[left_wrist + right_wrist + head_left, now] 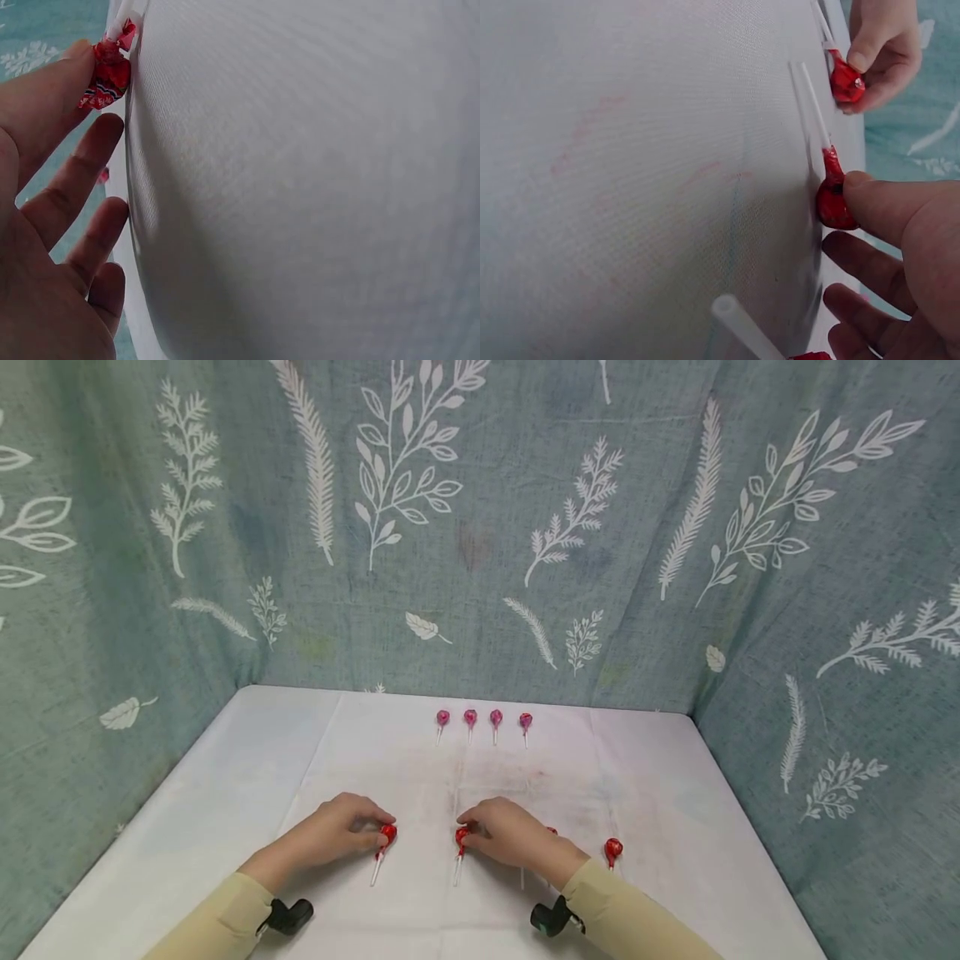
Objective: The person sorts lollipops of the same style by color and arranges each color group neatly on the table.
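Note:
My left hand (330, 831) pinches a red-wrapped lollipop (387, 832) between thumb and fingers, its white stick pointing toward me on the table. In the left wrist view the thumb presses the wrapped head (110, 73) while the other fingers spread apart. To the right, my right hand (510, 835) holds a second red lollipop (461, 837) by its head, stick also toward me. The right wrist view shows the thumb against this red head (835, 201), with the left hand (885, 52) and its lollipop (847, 81) beyond.
Another red lollipop (613, 850) lies right of the right forearm, which partly hides more red lollipops (552, 831). Several pink-purple lollipops (470, 717) form a row near the back of the white-covered table (375, 760). Patterned curtains (480, 527) enclose the back and sides.

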{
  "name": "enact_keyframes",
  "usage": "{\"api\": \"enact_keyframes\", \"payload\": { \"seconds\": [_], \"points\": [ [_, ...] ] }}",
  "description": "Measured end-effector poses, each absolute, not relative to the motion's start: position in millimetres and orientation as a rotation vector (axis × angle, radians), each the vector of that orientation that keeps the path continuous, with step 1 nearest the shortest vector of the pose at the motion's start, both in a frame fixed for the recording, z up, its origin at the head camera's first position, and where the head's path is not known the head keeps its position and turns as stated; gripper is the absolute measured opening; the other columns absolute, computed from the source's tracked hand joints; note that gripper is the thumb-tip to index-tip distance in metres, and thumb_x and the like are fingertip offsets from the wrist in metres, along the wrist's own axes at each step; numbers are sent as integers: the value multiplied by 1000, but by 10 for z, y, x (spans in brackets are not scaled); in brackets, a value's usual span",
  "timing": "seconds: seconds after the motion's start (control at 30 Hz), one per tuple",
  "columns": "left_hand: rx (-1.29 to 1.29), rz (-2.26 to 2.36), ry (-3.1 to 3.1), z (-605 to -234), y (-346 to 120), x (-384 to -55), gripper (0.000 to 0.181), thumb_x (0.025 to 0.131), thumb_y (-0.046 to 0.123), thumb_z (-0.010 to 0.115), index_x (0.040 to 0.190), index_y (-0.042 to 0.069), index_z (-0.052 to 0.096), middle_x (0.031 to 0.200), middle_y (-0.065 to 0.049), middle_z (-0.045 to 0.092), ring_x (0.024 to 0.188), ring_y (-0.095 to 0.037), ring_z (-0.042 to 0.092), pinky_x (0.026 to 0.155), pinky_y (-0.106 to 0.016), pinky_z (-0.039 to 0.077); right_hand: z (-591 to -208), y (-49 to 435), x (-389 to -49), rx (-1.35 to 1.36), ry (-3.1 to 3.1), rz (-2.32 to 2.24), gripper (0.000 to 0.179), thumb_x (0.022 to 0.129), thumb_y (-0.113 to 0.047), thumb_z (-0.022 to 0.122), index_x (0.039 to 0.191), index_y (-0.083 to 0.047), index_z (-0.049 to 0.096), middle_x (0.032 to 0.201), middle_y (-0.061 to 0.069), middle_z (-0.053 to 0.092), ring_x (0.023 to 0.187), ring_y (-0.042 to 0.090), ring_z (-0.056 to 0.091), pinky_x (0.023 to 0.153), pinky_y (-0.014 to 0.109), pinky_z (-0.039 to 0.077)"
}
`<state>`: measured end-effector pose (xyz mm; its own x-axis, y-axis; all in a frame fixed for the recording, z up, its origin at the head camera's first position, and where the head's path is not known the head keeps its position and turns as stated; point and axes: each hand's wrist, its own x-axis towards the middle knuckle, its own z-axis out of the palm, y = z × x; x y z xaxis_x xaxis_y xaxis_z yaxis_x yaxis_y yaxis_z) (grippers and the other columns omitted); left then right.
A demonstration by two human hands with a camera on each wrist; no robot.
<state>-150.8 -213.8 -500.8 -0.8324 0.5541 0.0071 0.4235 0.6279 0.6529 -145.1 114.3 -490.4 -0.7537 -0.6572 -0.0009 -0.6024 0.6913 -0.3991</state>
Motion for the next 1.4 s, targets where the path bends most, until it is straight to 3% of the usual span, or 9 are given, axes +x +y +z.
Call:
{"api": "enact_keyframes", "payload": {
  "seconds": [0.2,0.57,1.07,1.4],
  "points": [
    [785,931,2675,-5025,-2117,-1540,27,87,41,76,112,30,74,109,21,64,113,-20,55,95,-48,44,-4912,1147,-1475,-1073,2767,-551,23,93,-29,72,114,-21,75,98,-17,66,92,2,59,85,21,47],
    [800,938,2682,-4848,-2064,-1838,26,88,32,77,113,25,74,102,24,65,114,-18,58,97,-50,44,-4873,1152,-1460,-1070,2786,-528,23,93,-29,72,114,-21,75,99,-17,66,94,3,59,89,23,46],
    [837,909,2723,-4729,-1930,-2426,28,89,26,76,117,23,72,104,16,66,112,-19,59,96,-51,45,-4898,1154,-1504,-1053,2767,-555,23,91,-30,74,112,-20,76,94,-18,66,89,-1,57,88,22,46],
    [771,869,2710,-4749,-1812,-2775,36,90,34,74,121,16,71,107,10,67,112,-21,59,98,-52,44,-4883,1138,-1512,-1007,2752,-568,23,91,-32,74,112,-21,76,91,-19,64,84,-2,54,81,20,47]
  ]
}}
